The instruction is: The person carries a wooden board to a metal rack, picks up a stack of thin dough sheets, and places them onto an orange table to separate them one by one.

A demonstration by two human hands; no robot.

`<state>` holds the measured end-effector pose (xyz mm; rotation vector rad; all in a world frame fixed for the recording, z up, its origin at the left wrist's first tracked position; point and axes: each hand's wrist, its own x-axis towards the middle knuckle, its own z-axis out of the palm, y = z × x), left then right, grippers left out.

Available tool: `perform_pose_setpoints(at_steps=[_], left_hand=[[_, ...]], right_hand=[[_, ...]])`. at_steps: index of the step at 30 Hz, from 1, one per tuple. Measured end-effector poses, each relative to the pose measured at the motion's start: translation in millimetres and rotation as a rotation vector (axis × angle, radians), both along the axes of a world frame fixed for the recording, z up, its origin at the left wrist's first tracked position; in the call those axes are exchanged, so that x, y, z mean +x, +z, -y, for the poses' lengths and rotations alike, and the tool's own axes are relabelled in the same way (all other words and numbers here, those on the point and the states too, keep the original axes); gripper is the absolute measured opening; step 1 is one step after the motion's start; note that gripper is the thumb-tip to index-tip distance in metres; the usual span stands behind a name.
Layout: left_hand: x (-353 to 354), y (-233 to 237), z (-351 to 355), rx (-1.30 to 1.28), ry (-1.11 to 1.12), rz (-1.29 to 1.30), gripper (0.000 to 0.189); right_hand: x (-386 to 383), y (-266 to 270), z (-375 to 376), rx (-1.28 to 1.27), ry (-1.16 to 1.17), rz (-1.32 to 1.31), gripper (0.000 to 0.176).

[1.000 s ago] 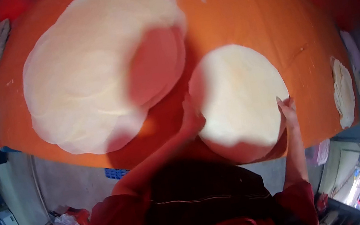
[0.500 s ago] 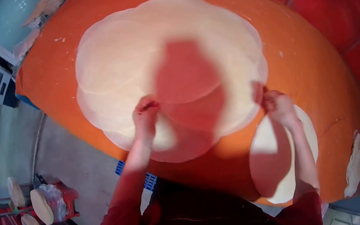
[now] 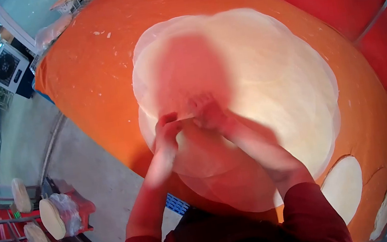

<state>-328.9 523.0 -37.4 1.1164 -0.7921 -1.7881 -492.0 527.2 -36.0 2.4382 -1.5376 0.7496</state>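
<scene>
Thin, round, pale dough sheets (image 3: 278,88) overlap in a wide flower-like layer on an orange cloth (image 3: 91,86). Over the left part of this layer, my left hand (image 3: 167,132) is closed, thumb and fingers pinched at a sheet's edge. Close to its right, my right hand (image 3: 210,112) has its fingers curled and slightly blurred. A thin pale edge runs between the two hands, and both appear to grip it. The shadow of my head and arms falls over the sheets there and turns them reddish.
A separate pale oval sheet (image 3: 346,188) lies at the lower right, with a folded piece (image 3: 384,210) beyond it. Red panels (image 3: 331,5) border the far right. On the floor at left stand a red stool (image 3: 83,210) with a round pad and a fan unit (image 3: 8,68).
My right hand has moved left from the sheets' right edge to beside my left hand. The view has shifted, so the sheets sit further right and lower.
</scene>
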Motion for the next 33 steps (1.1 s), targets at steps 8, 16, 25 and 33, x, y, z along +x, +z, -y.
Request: perform_pose_setpoints(at_steps=[8, 16, 25, 33], left_hand=[[30.9, 18.4, 8.3, 0.006, 0.216, -0.076, 0.031], [-81.8, 23.6, 52.3, 0.116, -0.128, -0.274, 0.033], [-160.6, -20.5, 113.7, 0.270, -0.319, -0.294, 0.027], [-170.1, -7.1, 122.0, 0.056, -0.218, -0.198, 0.033]], right_hand=[[-64.9, 133.1, 76.0, 0.323, 0.013, 0.426, 0.037], [-145.8, 277.7, 72.7, -0.108, -0.244, 0.130, 0.029], [-187.0, 18.0, 60.6, 0.015, -0.277, -0.141, 0.039], [-132.3, -1.6, 37.1, 0.010, -0.412, -0.136, 0.036]])
